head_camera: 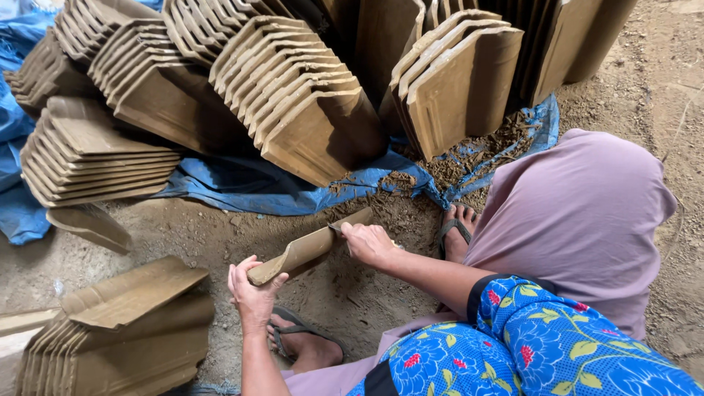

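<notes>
Clay tile is being held over the dirt floor in the head view. Left hand is gripping its lower end; right hand is closing on a small blade at its upper edge. Trimming looks to be under way: a stack is lying at left, while many rows are leaning on the blue tarp ahead. Open floor is lying between feet and tarp; stacks are crowding the left.
</notes>
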